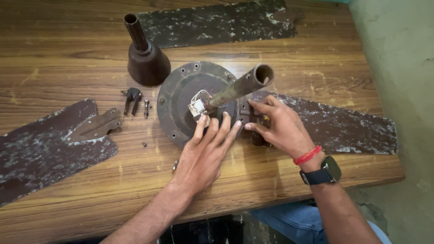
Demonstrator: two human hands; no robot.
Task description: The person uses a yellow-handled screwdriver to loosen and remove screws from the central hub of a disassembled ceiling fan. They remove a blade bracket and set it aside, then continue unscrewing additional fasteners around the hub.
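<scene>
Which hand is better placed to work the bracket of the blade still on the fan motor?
Right, most likely. The right hand already has its fingers on the bracket where the blade meets the motor housing. The left hand lies flat on the housing's near rim, suited to steadying it.

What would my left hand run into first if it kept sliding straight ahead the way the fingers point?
Probably the white wire block at the foot of the rusty pipe. The left hand already rests on the round motor housing, fingers aimed up toward it; depth is hard to judge.
</scene>
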